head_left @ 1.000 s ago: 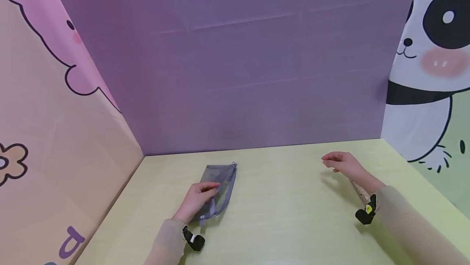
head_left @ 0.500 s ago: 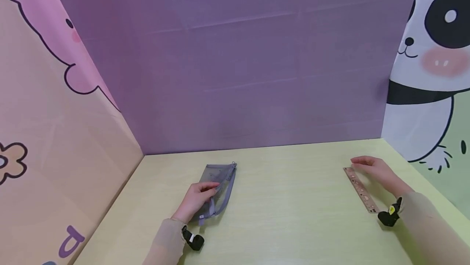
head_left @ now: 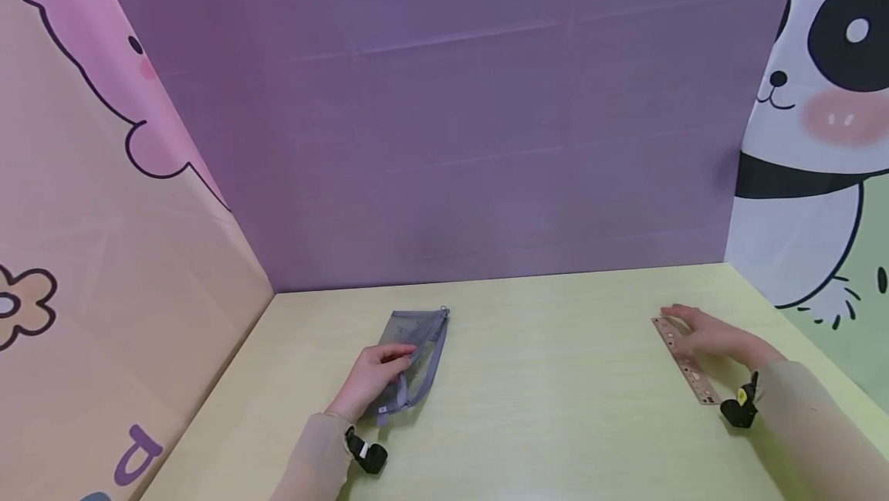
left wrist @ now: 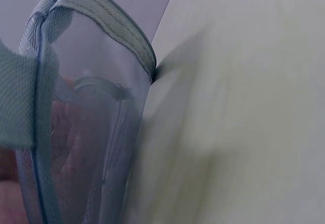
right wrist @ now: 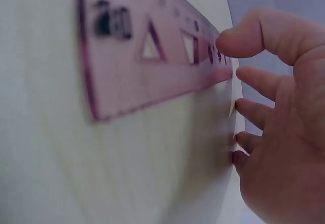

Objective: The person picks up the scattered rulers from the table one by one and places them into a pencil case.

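My left hand (head_left: 378, 374) pinches the edge of a grey-blue mesh zipper pouch (head_left: 410, 323), which stands partly propped up on the table at left of centre. In the left wrist view the see-through side of the pouch (left wrist: 96, 56) fills the left part, with fingers showing dimly through it. At the right, a pink see-through ruler (head_left: 697, 381) with cut-out shapes lies on the table. Over its far half is my right hand (head_left: 715, 339), fingers spread. The right wrist view has the thumb (right wrist: 244, 36) right at the ruler (right wrist: 122, 76) and the other fingers apart beside it.
Both things are on a pale wood-coloured table (head_left: 528, 385). A purple cloth wall (head_left: 486, 138) rises behind it. Printed panels stand along the sides, a pink one (head_left: 139, 254) at left and a panda one (head_left: 799, 238) at right.
My right hand has moved right, from in front of the ruler to beside it, then lowered its thumb toward it. More of the ruler shows now. The left hand and pouch have stayed put.
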Demonstrator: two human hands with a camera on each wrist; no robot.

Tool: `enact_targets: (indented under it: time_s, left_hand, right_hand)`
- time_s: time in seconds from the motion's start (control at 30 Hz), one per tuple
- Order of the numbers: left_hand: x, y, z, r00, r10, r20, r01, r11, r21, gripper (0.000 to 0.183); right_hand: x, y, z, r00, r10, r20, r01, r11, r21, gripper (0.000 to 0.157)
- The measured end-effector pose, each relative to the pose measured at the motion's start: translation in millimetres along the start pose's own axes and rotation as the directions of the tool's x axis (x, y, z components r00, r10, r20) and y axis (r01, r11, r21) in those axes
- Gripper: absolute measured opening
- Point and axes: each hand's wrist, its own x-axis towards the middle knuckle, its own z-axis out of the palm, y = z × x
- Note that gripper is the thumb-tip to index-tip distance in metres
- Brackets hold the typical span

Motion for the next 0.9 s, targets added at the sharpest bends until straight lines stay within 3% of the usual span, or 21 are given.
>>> enact_targets:
  time_s: [0.2, 0.47, 0.9]
  left_hand:
    - [-2.6, 6.1, 1.5, 1.0, -0.015, -0.019, 0.015, 1.0, 0.013, 0.026]
    - [-20.5, 35.9, -1.0, 1.0, 0.005, 0.0, -0.005, 1.0, 0.013, 0.026]
    - [-20.0, 36.2, -1.3, 1.0, 0.009, 0.02, -0.009, 1.0, 0.001, 0.026]
  right_hand:
    - [0, -5, 0.2, 0.999, -0.046, -0.008, 0.046, 0.998, -0.053, 0.079]
    - [0, -9, 1.1, 1.0, -0.014, -0.007, 0.014, 0.998, -0.065, 0.071]
    - [-6, -19, 0.7, 1.0, 0.012, 0.007, -0.011, 1.0, -0.005, 0.07]
